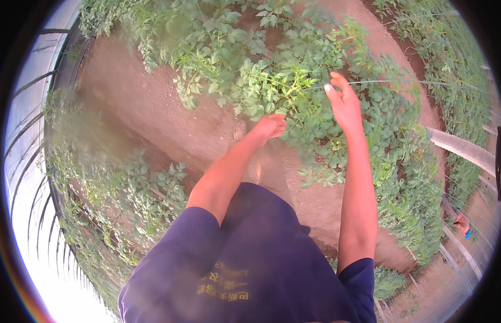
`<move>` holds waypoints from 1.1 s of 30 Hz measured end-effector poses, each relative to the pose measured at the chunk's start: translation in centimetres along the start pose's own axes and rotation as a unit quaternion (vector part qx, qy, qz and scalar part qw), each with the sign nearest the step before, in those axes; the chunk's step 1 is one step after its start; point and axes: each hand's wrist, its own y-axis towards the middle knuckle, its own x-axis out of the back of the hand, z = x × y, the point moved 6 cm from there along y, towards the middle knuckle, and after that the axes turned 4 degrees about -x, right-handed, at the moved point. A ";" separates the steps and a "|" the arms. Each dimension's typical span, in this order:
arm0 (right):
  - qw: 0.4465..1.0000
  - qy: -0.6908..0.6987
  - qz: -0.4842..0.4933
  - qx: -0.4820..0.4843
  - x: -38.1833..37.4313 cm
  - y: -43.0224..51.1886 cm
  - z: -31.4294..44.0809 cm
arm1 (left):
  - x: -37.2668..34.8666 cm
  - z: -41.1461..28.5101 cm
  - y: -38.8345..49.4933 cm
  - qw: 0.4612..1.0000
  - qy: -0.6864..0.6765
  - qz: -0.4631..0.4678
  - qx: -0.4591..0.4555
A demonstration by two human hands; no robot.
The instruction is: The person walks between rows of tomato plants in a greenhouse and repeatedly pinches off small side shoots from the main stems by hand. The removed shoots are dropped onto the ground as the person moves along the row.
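Note:
My right hand is raised over the foliage, with a thin pale twine passing between its thumb and fingers. That line stretches off to the right and leads left towards the bright green top of a tomato plant. Lower and to the left, my left hand has its fingers curled at the plant's near edge, beside the leaves. Whether a stem lies inside those fingers is hidden. Small yellowish flowers show among the leaves below my right hand.
Bare soil paths run between the plant rows. Another leafy row stands at left, before the greenhouse's ribbed film wall. A pale post slants in at right. More twines cross the upper right.

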 end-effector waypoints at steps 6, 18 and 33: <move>0.995 -0.088 0.042 0.029 -1.9 2.8 -3.3 | -5.1 -0.2 6.3 0.967 -0.252 -0.022 -0.005; 0.996 -0.017 0.080 -0.036 -1.9 4.1 -10.5 | -8.1 -2.7 11.1 0.916 -0.396 0.045 -0.031; 0.993 0.044 0.090 -0.062 -1.3 4.4 -12.6 | -9.6 -4.5 8.2 0.881 -0.467 -0.019 -0.075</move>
